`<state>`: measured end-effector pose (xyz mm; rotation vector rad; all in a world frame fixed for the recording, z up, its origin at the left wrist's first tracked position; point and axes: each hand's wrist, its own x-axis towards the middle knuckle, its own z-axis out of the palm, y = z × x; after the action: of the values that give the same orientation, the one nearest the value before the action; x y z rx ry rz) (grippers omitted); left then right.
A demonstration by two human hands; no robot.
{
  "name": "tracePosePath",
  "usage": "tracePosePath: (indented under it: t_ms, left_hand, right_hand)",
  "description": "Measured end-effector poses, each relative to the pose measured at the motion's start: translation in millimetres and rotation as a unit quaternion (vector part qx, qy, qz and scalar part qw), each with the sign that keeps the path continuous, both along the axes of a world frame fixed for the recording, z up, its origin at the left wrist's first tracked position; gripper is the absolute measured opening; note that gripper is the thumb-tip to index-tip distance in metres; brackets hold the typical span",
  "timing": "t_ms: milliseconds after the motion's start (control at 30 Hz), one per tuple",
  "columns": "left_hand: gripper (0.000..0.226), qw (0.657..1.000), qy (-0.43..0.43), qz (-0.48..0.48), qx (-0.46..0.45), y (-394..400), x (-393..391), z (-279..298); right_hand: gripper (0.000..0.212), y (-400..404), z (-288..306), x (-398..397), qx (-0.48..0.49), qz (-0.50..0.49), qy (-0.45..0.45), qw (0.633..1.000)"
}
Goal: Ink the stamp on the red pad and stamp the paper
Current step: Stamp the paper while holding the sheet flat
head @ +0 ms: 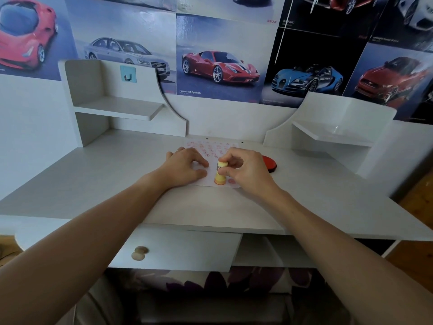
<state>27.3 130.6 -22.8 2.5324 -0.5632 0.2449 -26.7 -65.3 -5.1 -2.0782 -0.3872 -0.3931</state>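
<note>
Yellow stamp (220, 175): upright on the paper's (212, 150) near edge, long axis vertical, inked face down.
Right hand (246, 171): your fingertips pinch its top.
Left hand (185, 168): spread flat on the sheet.
Red pad (270, 163): right of the paper, half hidden behind your right hand.
Prints: faint, unreadable.

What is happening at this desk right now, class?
A person sits at a white desk stamping a sheet of paper. The right hand grips a small yellow stamp, held upright with its base down on the near edge of the sheet. The left hand lies flat on the paper, holding it in place. Many red marks already cover the sheet. The red ink pad sits just beyond the right hand, partly hidden by it.
</note>
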Motion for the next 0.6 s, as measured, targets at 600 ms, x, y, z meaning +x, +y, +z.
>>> tracePosePath:
  t_ms: [600]
  left_hand:
    - [0.025, 1.000, 0.006, 0.015, 0.007, -1, 3, 1]
  right_hand:
    - [0.012, -1, -15, 3, -0.002, -0.012, -0.016, 1.000]
